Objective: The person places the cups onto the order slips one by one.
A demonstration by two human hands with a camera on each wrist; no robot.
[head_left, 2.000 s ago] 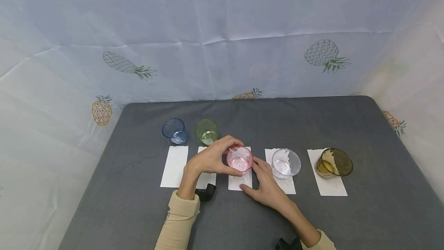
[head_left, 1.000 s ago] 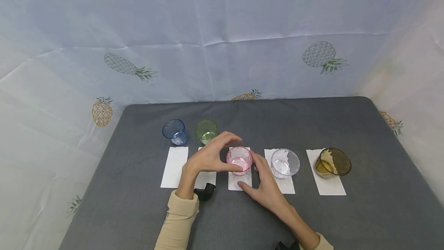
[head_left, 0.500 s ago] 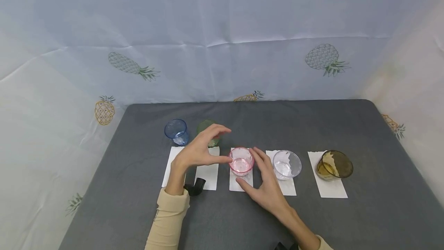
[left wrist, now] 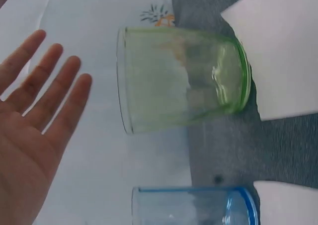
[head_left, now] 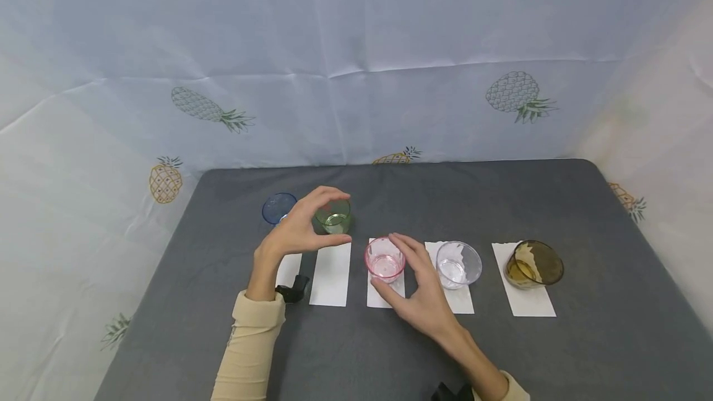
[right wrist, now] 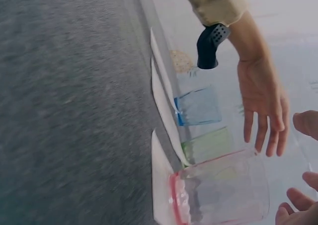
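Transparent pink tumbler (head_left: 384,263) looks placed: your left hand (head_left: 303,226), open, empty, swings beside the transparent green tumbler (head_left: 337,223); right hand (head_left: 421,296) spread, gripping nothing.

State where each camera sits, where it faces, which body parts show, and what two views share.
Head: worn there, looking forward and down at the table; left hand, right hand and sleeves show.
Left wrist: worn there, facing the green glass; left palm and fingers show.
Right wrist: worn there, looking past the pink glass; right fingertips, left hand and sleeve show.
Wrist views share the green glass and blue glass.
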